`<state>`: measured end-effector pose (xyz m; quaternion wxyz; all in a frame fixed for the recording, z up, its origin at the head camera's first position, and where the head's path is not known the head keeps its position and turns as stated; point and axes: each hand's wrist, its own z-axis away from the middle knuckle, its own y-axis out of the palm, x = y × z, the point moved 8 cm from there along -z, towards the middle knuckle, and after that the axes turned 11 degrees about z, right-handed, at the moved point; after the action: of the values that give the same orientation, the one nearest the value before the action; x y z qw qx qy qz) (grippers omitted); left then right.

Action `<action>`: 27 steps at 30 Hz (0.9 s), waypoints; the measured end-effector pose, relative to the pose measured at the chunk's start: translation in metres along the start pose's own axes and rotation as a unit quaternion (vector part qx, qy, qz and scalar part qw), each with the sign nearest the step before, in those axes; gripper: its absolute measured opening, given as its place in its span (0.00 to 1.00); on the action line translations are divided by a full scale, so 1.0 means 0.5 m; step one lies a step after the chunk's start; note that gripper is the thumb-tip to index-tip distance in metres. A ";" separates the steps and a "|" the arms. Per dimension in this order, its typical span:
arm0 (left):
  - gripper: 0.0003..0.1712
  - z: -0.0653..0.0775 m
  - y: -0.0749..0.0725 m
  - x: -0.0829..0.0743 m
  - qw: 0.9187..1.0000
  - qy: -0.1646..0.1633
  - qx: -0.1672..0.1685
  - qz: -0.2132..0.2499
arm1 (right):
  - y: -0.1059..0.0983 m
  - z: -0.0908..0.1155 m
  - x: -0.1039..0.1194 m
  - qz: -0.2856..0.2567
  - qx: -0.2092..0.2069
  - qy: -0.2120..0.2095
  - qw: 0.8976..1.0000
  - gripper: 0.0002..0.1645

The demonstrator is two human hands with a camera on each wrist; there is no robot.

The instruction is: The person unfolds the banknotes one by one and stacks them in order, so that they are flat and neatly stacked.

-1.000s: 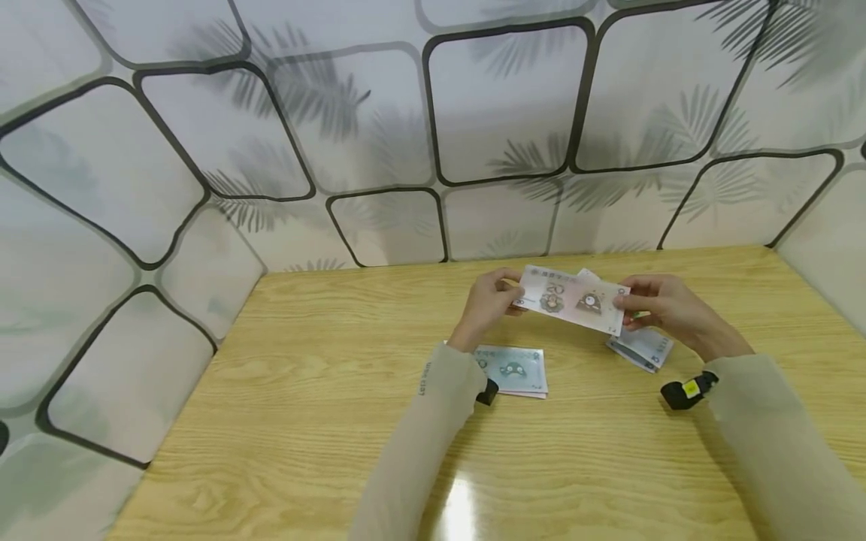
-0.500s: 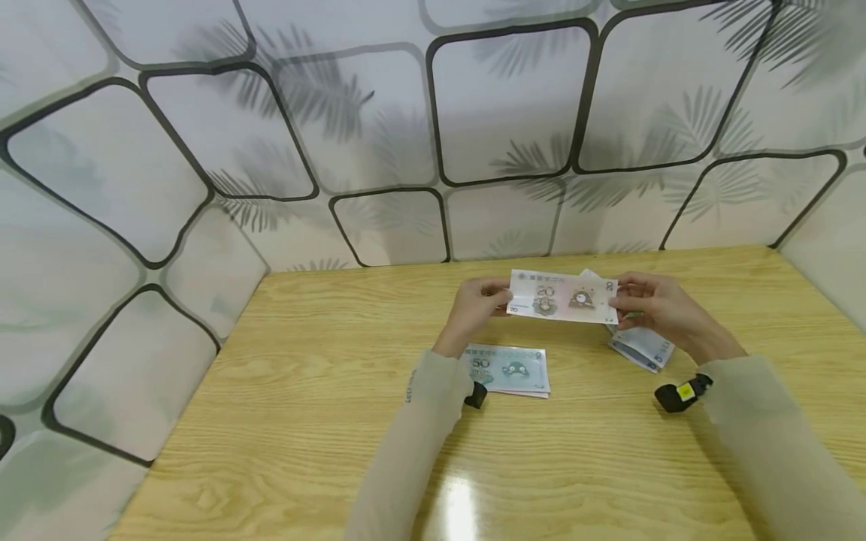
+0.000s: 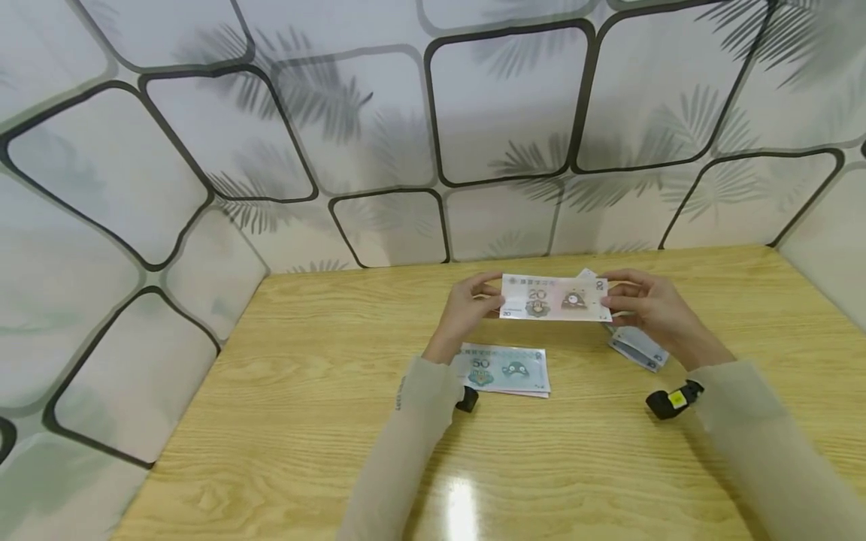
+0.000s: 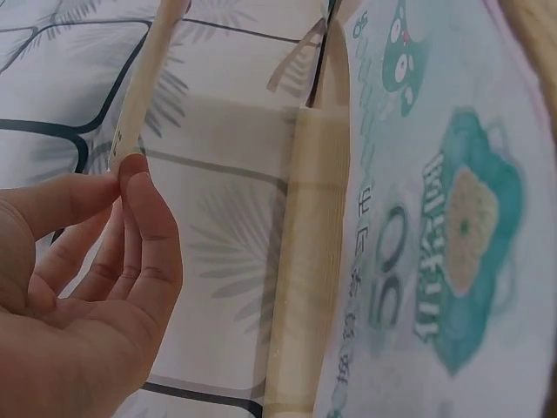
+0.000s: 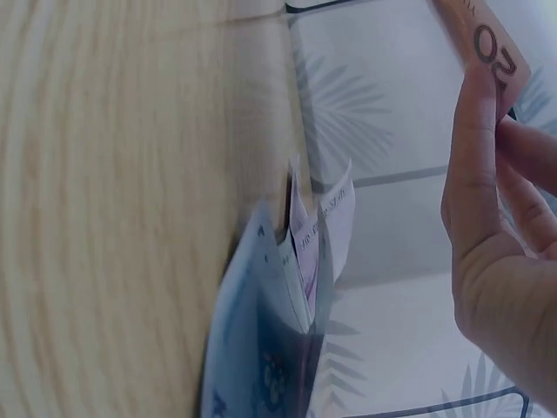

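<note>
A pinkish-white play banknote (image 3: 555, 297) marked 20 is stretched flat between both hands, raised over the table. My left hand (image 3: 467, 306) pinches its left end between thumb and fingers; the left wrist view shows the note (image 4: 139, 96) nearly edge-on at the fingertips. At the other end, my right hand (image 3: 649, 304) pinches the corner, and the 20 on the note (image 5: 492, 52) shows in the right wrist view. Below the left hand lies a small stack of banknotes (image 3: 504, 370), a green 50 on top. Several loosely folded notes (image 3: 639, 348) lie under the right hand, partly hidden by it.
The wooden table (image 3: 304, 391) reaches back to a patterned cloth wall (image 3: 501, 113) with leaf prints, which also closes off the left side. Each wrist carries a small black camera (image 3: 668, 403).
The 20 note has gone from slanting down to the right to nearly level, and both hands have shifted slightly left with it. The stack and folded notes stay put.
</note>
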<state>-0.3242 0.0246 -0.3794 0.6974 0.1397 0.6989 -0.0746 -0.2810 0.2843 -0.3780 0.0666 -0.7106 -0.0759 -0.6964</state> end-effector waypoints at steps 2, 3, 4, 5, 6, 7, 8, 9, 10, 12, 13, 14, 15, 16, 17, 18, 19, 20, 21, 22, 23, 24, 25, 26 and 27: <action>0.26 0.002 -0.003 -0.002 1.000 0.001 0.001 -0.001 | 0.006 0.001 0.000 -0.001 -0.004 -0.003 1.000 0.22; 0.26 0.004 -0.005 -0.003 1.000 0.001 0.001 -0.002 | 0.009 0.001 0.000 -0.003 -0.005 -0.005 1.000 0.22; 0.27 0.005 -0.007 -0.005 1.000 0.000 0.001 -0.004 | 0.012 0.002 0.001 -0.002 -0.007 -0.008 1.000 0.22; 0.27 0.008 -0.008 -0.006 1.000 -0.002 0.002 -0.004 | 0.015 0.003 0.001 -0.001 -0.009 -0.009 1.000 0.22; 0.27 0.009 -0.009 -0.008 1.000 -0.002 0.003 -0.005 | 0.017 0.003 0.001 0.001 -0.012 -0.009 1.000 0.22; 0.27 0.011 -0.011 -0.009 1.000 -0.002 0.005 -0.005 | 0.020 0.004 0.002 0.002 -0.015 -0.009 1.000 0.22; 0.28 0.012 -0.012 -0.010 1.000 -0.001 0.008 -0.006 | 0.021 0.006 0.002 0.004 -0.018 -0.009 1.000 0.22; 0.28 0.014 -0.013 -0.011 1.000 0.000 0.011 -0.007 | 0.023 0.007 0.002 0.008 -0.022 -0.008 1.000 0.22; 0.28 0.015 -0.013 -0.012 1.000 0.001 0.014 -0.007 | 0.024 0.008 0.002 0.012 -0.026 -0.007 1.000 0.22; 0.28 0.018 -0.015 -0.013 1.000 0.002 0.018 -0.007 | 0.026 0.011 0.003 0.015 -0.033 -0.008 0.999 0.22; 0.28 0.019 -0.017 -0.013 1.000 0.003 0.019 -0.007 | 0.027 0.012 0.004 0.016 -0.036 -0.009 0.999 0.21; 0.28 0.021 -0.018 -0.013 1.000 0.002 0.019 -0.009 | 0.028 0.012 0.005 0.014 -0.037 -0.011 0.999 0.21; 0.28 0.022 -0.020 -0.014 1.000 0.002 0.018 -0.008 | 0.030 0.013 0.005 0.011 -0.039 -0.013 0.999 0.21; 0.28 0.023 -0.022 -0.014 1.000 0.001 0.016 -0.009 | 0.031 0.013 0.006 0.009 -0.039 -0.014 0.999 0.21; 0.28 0.025 -0.024 -0.015 1.000 0.001 0.015 -0.010 | 0.033 0.013 0.007 0.007 -0.040 -0.017 0.999 0.21; 0.28 0.026 -0.026 -0.015 1.000 0.002 0.014 -0.010 | 0.035 0.013 0.008 0.007 -0.040 -0.019 0.999 0.21; 0.28 0.027 -0.027 -0.016 1.000 0.003 0.014 -0.009 | 0.037 0.013 0.009 0.006 -0.039 -0.022 0.999 0.20; 0.28 0.027 -0.028 -0.017 1.000 0.005 0.015 -0.010 | 0.039 0.014 0.010 0.004 -0.038 -0.025 0.999 0.20; 0.28 0.028 -0.029 -0.018 1.000 0.007 0.015 -0.010 | 0.040 0.014 0.011 0.002 -0.038 -0.026 0.999 0.20; 0.28 0.029 -0.030 -0.019 1.000 0.009 0.017 -0.011 | 0.042 0.014 0.011 0.003 -0.038 -0.028 0.999 0.20; 0.28 0.029 -0.031 -0.020 1.000 0.011 0.018 -0.011 | 0.043 0.015 0.012 0.003 -0.038 -0.029 0.999 0.20; 0.28 0.030 -0.031 -0.020 1.000 0.012 0.019 -0.011 | 0.044 0.015 0.012 0.003 -0.039 -0.029 0.999 0.19; 0.28 0.031 -0.032 -0.021 1.000 0.012 0.019 -0.012 | 0.045 0.016 0.012 0.002 -0.039 -0.028 0.999 0.19; 0.28 0.033 -0.033 -0.021 1.000 0.012 0.019 -0.013 | 0.046 0.016 0.012 0.004 -0.041 -0.027 0.999 0.19; 0.28 0.035 -0.034 -0.022 1.000 0.012 0.019 -0.014 | 0.047 0.016 0.013 0.004 -0.041 -0.027 0.999 0.19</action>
<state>-0.3129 0.0021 -0.3702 0.6849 0.1438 0.7079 -0.0959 -0.2683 0.2628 -0.3717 0.0382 -0.7316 -0.0457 -0.6791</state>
